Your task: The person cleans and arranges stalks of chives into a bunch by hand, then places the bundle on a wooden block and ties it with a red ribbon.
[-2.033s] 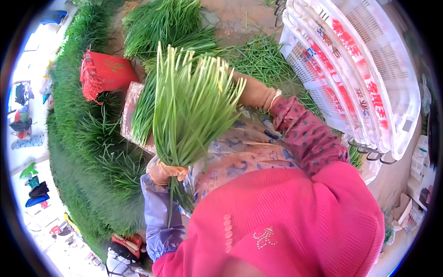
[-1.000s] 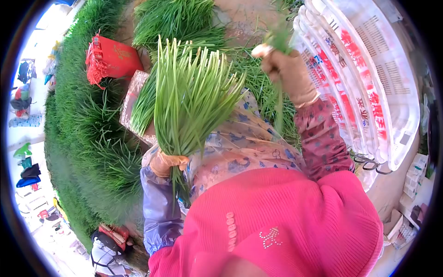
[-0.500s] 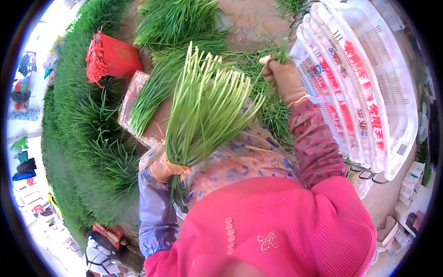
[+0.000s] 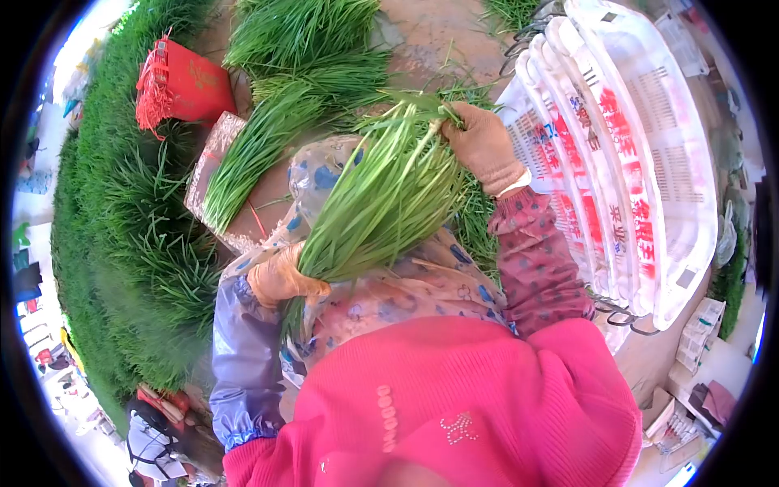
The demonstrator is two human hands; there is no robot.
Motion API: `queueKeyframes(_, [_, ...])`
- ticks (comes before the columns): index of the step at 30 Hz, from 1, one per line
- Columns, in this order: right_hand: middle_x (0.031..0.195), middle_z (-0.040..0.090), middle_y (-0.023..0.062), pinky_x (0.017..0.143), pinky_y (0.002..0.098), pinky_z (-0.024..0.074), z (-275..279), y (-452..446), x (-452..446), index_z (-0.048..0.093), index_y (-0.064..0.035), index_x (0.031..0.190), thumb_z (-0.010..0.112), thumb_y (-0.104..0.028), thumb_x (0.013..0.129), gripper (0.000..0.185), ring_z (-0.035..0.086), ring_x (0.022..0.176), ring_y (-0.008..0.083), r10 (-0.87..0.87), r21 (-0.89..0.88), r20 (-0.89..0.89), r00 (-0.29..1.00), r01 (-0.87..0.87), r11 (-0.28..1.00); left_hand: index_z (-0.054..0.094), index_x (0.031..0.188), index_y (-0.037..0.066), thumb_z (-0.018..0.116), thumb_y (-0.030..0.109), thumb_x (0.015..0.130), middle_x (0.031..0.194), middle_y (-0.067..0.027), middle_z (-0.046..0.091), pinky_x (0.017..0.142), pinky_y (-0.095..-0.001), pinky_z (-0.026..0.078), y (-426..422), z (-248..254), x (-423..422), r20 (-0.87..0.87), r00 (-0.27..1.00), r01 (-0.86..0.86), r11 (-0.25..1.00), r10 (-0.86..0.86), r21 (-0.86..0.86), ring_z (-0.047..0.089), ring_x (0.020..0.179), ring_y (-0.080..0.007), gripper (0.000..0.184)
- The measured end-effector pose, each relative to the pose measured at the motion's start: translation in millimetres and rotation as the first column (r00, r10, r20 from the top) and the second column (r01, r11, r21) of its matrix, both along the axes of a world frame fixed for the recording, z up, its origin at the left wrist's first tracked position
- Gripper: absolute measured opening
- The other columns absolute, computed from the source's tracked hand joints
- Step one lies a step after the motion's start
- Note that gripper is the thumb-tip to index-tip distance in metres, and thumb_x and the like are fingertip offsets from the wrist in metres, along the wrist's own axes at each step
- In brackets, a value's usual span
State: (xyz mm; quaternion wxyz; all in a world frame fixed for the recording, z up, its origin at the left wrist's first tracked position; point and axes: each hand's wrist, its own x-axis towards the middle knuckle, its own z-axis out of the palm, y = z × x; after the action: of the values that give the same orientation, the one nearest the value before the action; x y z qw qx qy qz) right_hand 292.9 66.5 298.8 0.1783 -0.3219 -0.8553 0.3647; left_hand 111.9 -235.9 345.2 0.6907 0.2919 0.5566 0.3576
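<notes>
My left hand [image 4: 286, 274], in a tan glove, is wrapped round the leafy lower part of a bunch of chives [image 4: 377, 199] in front of my body. The bunch slants up to the right, its pale stem ends at the top. At those ends is my right hand [image 4: 485, 148], also gloved, with bent fingers closed on a few chive stems; its fingertips are partly hidden. A clear patterned apron [image 4: 422, 288] covers my lap beneath the bunch. Loose chives [image 4: 475, 219] lie under and beside my right forearm.
Beyond the bunch, chives [image 4: 260, 158] rest across a low box [image 4: 209, 154], with a larger heap [image 4: 304, 32] behind. A red bag [image 4: 195, 85] stands at left beside a long bank of chives [image 4: 122, 268]. Stacked white plastic baskets [image 4: 673, 162] stand at right.
My right hand has moved left and down from beside the bunch to its pale stem ends. The bunch now tilts more to the right. The whole view has shifted slightly.
</notes>
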Motion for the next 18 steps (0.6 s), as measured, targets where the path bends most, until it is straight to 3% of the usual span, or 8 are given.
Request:
queueKeyframes(4, [0.086,0.07,0.0148,0.068,0.0361,0.0516,-18.5,28.8,9.8,0.069,-0.0093,0.109,0.062,-0.025,0.09,0.026,0.066,0.073,0.0294,-0.265,-0.151,-0.036,0.963,0.257,0.954,0.056,0.12,0.001,0.073,0.002,0.076,0.085,-0.0016,0.062,0.055,-0.0266,0.046,-1.1,-13.3,-4.7,-0.151,0.981,0.134,0.989,-0.124,0.061,0.055,0.065,-0.0097,0.048])
queueKeyframes(6, [0.078,0.068,-0.0018,0.054,0.0237,0.0453,3.8,38.8,18.8,0.069,-0.0032,0.1,0.059,-0.019,0.092,0.02,0.06,0.066,0.0097,-0.392,-0.693,-0.045,0.919,0.254,0.675,0.056,0.119,0.002,0.072,0.002,0.076,0.086,-0.0016,0.063,0.055,-0.027,0.046,0.9,-14.3,-4.3,-0.226,0.964,0.186,0.964,-0.141,0.189,0.055,0.065,-0.0097,0.046])
queueKeyframes(7, [0.082,0.065,-0.003,0.054,0.0229,0.0451,20.0,29.7,21.5,0.068,-0.0037,0.104,0.057,-0.018,0.093,0.021,0.06,0.07,0.0109,-0.347,-0.726,-0.062,0.936,0.196,0.659,0.057,0.119,0.002,0.071,0.001,0.076,0.086,-0.0017,0.063,0.054,-0.0271,0.047,2.9,-8.5,-5.9,-0.183,0.968,0.182,0.982,-0.169,0.058,0.056,0.065,-0.0099,0.045])
queueKeyframes(8, [0.082,0.065,-0.003,0.054,0.0229,0.0451,26.4,25.1,25.7,0.068,-0.0037,0.104,0.057,-0.018,0.093,0.021,0.06,0.07,0.0109,-0.345,-0.725,-0.051,0.937,0.203,0.658,0.057,0.118,0.002,0.07,0.001,0.076,0.086,-0.0019,0.064,0.054,-0.0272,0.047,5.6,-0.5,-5.9,-0.134,0.972,0.186,0.98,-0.195,-0.076,0.057,0.066,-0.0101,0.045])
queueKeyframes(11, [0.099,0.064,0.0025,0.07,0.0239,0.0471,43.0,10.2,27.2,0.063,-0.0041,0.115,0.061,-0.017,0.089,0.029,0.058,0.086,0.0092,0.206,-0.558,-0.184,0.961,-0.275,0.783,0.059,0.116,0.002,0.069,-0.001,0.075,0.089,-0.0036,0.065,0.056,-0.0277,0.049,15.7,13.9,-1.8,-0.104,0.984,0.125,0.979,-0.142,-0.159,0.06,0.069,-0.0115,0.042])
queueKeyframes(14, [0.099,0.065,0.0038,0.077,0.0233,0.0458,24.9,-11.1,14.5,0.062,-0.0026,0.115,0.064,-0.012,0.085,0.031,0.058,0.09,0.0096,0.314,-0.417,-0.124,0.941,-0.337,0.844,0.059,0.117,0.003,0.067,0.0,0.076,0.096,-0.0049,0.067,0.068,-0.0293,0.051,20.8,21.6,3.9,-0.247,0.951,0.151,0.978,-0.184,-0.145,0.062,0.079,-0.0138,0.042])
queueKeyframes(16, [0.094,0.067,0.0055,0.074,0.0243,0.0473,1.9,-12.9,13.3,0.062,-0.001,0.114,0.063,-0.007,0.084,0.031,0.06,0.085,0.0114,0.288,-0.236,-0.256,0.923,-0.349,0.907,0.059,0.118,0.003,0.067,0.001,0.077,0.1,-0.0053,0.068,0.075,-0.03,0.051,22.5,29.2,5.6,-0.333,0.922,0.173,0.98,-0.198,-0.102,0.062,0.085,-0.0148,0.041])
queueKeyframes(18, [0.088,0.068,0.0062,0.069,0.0243,0.0484,-2.2,-3.2,19.7,0.062,0.0001,0.114,0.061,-0.007,0.086,0.028,0.062,0.078,0.0102,0.023,-0.352,0.052,0.998,-0.004,0.936,0.06,0.119,0.005,0.065,0.004,0.079,0.107,-0.005,0.068,0.086,-0.0305,0.049,22.2,37.8,6.2,-0.348,0.908,0.207,0.972,-0.233,-0.112,0.061,0.095,-0.0158,0.04])
